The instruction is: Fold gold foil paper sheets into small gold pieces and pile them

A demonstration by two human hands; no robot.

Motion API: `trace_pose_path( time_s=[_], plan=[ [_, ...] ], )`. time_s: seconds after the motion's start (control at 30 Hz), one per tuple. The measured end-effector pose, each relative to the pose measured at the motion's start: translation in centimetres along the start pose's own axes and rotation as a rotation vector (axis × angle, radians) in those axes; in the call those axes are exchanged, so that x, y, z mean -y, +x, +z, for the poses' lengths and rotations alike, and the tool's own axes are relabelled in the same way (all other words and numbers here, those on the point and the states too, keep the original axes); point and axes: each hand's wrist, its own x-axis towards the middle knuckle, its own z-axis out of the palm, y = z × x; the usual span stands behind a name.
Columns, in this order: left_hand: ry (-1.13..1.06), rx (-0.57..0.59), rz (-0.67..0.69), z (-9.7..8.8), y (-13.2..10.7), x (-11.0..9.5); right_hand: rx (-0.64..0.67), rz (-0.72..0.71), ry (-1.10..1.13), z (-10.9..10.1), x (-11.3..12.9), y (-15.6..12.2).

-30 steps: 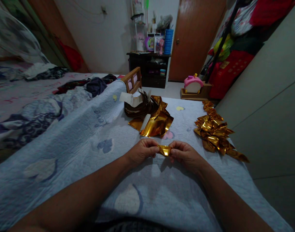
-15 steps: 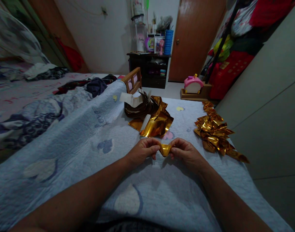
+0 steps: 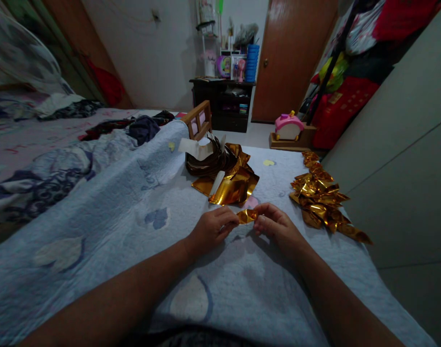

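Observation:
Between my two hands is a small folded piece of gold foil paper, held just above the bed cover. My left hand pinches its left end, and my right hand grips its right end. Beyond the hands lies a loose stack of gold foil sheets, some dark and curled at the back, with a pale strip on top. Off to the right, a pile of folded gold foil pieces stretches along the bed's edge.
A light blue quilt with heart patterns covers the bed. Its wooden end rail rises behind the stack. Crumpled bedding lies at left. A pale cabinet borders the right side. A pink toy case stands beyond the bed.
The foil piece has turned from a downward-pointing, boat-like shape to a flatter, crinkled strip. My left hand has rolled over, its knuckles now more on top. The piles have not moved.

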Motion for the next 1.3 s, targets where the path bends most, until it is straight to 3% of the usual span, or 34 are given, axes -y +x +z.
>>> trace_pose_path(
  time_s=[0.4, 0.67, 0.87, 1.07, 1.17, 1.3],
  plan=[
    [0.214, 0.114, 0.143, 0.6, -0.3, 0.3, -0.053, -0.038, -0.244, 0.3, 0.4, 0.1],
    [0.056, 0.035, 0.016, 1.0, -0.7, 0.4, -0.214, -0.134, -0.435, -0.5, 0.7, 0.4],
    [-0.007, 0.108, -0.091, 0.9, -0.5, 0.9, -0.325, -0.277, -0.698, -1.5, 1.5, 0.4],
    [-0.037, 0.132, -0.089, 1.0, -0.4, 1.4, -0.62, -0.432, -0.88, -3.4, 4.3, -0.2],
    [-0.041, 0.146, -0.098, 1.0, -0.4, 1.6, -0.877, -0.466, -0.924, -4.9, 5.7, -0.4],
    [-0.039, 0.15, -0.107, 1.1, -0.4, 1.6, -1.117, -0.473, -1.022, -7.2, 7.0, -0.8]
  ],
)
